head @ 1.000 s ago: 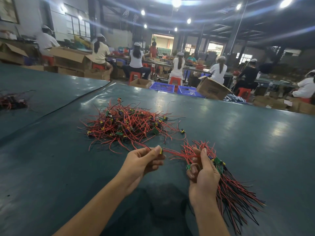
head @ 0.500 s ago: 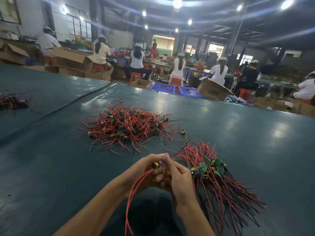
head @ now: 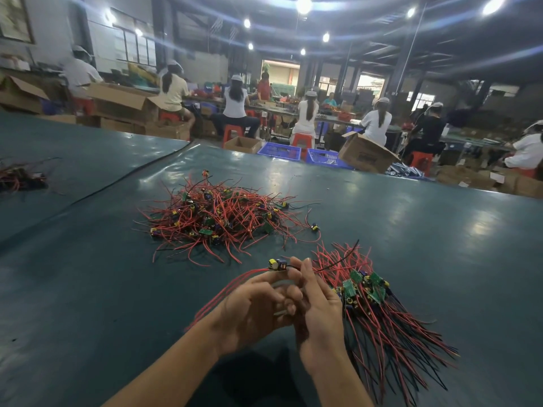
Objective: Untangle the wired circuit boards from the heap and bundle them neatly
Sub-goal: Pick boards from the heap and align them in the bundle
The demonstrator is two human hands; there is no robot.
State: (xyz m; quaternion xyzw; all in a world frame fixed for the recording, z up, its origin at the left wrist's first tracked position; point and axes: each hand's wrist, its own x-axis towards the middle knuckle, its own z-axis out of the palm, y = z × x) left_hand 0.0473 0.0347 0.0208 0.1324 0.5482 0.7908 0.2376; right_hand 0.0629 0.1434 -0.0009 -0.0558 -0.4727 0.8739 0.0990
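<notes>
A tangled heap of small circuit boards with red and black wires [head: 223, 221] lies on the dark green table [head: 411, 236] ahead of me. To the right lies a sorted bundle [head: 379, 306], its green boards side by side and its wires fanned toward me. Between them my left hand [head: 252, 309] and my right hand [head: 317, 304] meet at the fingertips and together pinch one small wired board [head: 277, 264]. The board's red wires trail down to the left past my left hand.
A second small heap of wired boards [head: 20, 177] lies at the far left on a neighbouring table. Beyond the table's far edge stand cardboard boxes [head: 364, 152], blue crates [head: 279, 149], red stools, and several seated workers with their backs to me.
My left hand pulled one wired board out of the heap and brought it to the right hand, which let go of the sorted bundle. Both hands now hold that board slightly higher.
</notes>
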